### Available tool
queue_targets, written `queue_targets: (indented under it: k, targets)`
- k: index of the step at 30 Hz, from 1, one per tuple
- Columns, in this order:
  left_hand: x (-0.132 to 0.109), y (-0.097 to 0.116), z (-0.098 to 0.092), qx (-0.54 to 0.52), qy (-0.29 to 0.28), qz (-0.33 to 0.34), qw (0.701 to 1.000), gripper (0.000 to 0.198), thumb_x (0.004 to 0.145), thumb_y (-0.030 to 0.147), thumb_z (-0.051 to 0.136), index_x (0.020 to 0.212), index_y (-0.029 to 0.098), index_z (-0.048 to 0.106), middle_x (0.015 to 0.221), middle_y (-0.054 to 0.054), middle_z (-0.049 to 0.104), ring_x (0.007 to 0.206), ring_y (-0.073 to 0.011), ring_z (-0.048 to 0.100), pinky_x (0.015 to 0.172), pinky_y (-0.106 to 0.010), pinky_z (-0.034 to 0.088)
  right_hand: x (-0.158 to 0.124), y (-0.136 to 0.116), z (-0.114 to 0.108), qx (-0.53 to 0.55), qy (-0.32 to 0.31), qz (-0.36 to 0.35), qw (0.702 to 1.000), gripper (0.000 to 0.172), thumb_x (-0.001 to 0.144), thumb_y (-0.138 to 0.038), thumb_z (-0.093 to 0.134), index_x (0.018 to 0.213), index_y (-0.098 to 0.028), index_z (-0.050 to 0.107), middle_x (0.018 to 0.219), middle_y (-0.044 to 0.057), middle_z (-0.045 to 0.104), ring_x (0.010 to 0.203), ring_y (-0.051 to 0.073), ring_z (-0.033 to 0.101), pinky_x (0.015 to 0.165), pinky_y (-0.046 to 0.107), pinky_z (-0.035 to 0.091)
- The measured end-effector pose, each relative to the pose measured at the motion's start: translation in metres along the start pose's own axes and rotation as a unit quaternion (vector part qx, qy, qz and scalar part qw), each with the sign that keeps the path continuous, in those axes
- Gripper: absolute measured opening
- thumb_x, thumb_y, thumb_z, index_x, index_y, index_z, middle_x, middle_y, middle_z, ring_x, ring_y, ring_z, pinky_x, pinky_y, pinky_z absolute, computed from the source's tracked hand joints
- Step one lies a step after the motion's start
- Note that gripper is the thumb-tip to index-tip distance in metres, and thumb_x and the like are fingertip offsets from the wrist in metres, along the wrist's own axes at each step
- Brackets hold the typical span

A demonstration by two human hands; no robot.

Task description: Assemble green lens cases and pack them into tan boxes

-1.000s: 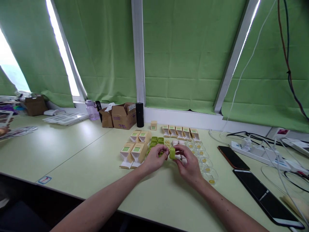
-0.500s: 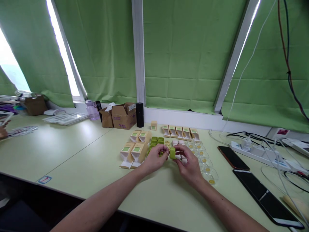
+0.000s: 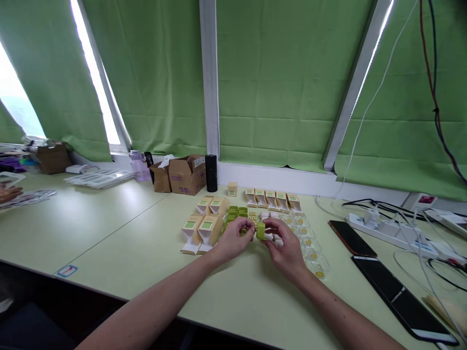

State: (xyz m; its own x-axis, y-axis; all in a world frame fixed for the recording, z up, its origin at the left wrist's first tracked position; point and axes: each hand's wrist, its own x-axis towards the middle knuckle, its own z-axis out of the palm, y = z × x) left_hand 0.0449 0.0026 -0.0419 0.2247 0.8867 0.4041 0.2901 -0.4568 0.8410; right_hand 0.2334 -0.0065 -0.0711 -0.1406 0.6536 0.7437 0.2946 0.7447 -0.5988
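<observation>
My right hand grips a small green plastic piece between thumb and fingers, with a white part showing behind it. My left hand is pinched closed right beside that piece; whatever its fingertips hold is too small to make out. Just beyond the hands lie rows of green square pieces, small yellow parts and white rounded pieces. To the right stand several clear plastic covers with yellow bits inside. Open cartons with green labels are grouped to the left.
More small cartons line the back, near a black cylinder and brown cardboard boxes. At right are two phones, a power strip and loose cables. Another person's hand works at the far left.
My hands stay almost still around the green piece. At the far left, the other person's hand and the white frame-like item it handles have shifted.
</observation>
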Motion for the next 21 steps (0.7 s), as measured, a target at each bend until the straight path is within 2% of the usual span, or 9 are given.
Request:
queue_targets:
  k: [21]
  targets:
    - [0.001,-0.0026,-0.0008,-0.002,0.003,-0.014,1.0,0.01,0.086,0.026,0.059,0.08,0.018,0.059,0.068,0.002,0.06,0.064,-0.013,0.056,0.065,-0.025,0.045,0.0001,0.0008,-0.0013,-0.01,0.004,-0.007,1.0,0.038,0.088,-0.016,0.064,0.124,-0.027,0.06,0.118,0.007,0.068,0.094,0.022,0.071,0.086,0.041,0.064]
